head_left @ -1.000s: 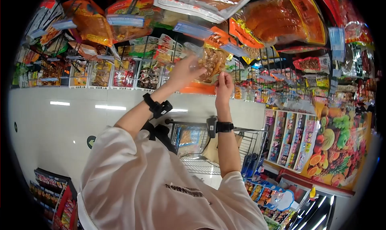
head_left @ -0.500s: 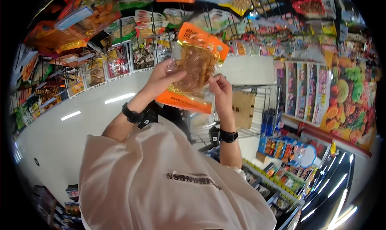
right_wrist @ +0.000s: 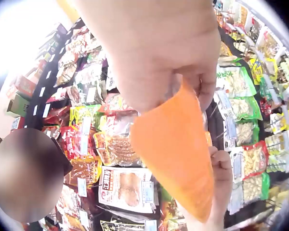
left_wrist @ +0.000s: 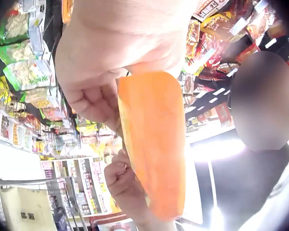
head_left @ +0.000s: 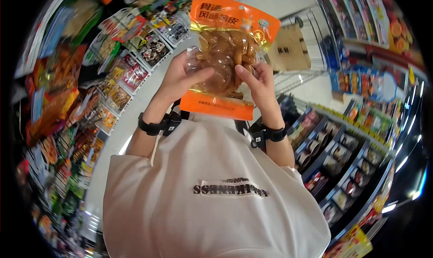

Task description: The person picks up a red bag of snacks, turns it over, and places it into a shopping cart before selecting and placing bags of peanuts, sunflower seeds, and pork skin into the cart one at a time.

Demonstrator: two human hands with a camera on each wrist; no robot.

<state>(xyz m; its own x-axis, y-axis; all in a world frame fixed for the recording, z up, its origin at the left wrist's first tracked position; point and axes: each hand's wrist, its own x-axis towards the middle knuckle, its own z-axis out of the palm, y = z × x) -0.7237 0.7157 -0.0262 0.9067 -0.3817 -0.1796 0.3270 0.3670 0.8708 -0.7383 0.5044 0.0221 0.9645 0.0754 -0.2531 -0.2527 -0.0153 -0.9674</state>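
Both hands hold a clear food bag (head_left: 225, 62) with orange bands at top and bottom, glossy brown pieces showing through its middle. In the head view it is face up in front of the chest. The left hand (head_left: 177, 80) grips its left edge, thumb lying across the front. On the opposite edge the right hand (head_left: 262, 87) pinches it, with the thumb on the front and the fingers mostly hidden behind. Both wrist views show the bag's orange end (left_wrist: 156, 139) below the near hand, with the other hand beyond it.
Racks of hanging snack packs (head_left: 67, 100) line the left side. Past the right hand stands a wire shopping cart (head_left: 295, 80) with a cardboard box (head_left: 288, 50) in it. A low display shelf (head_left: 338, 154) runs along the right.
The hands have drawn the bag away from the rack and toward the chest. The view has turned toward the cart side, and the right thumb now lies on the bag's front.
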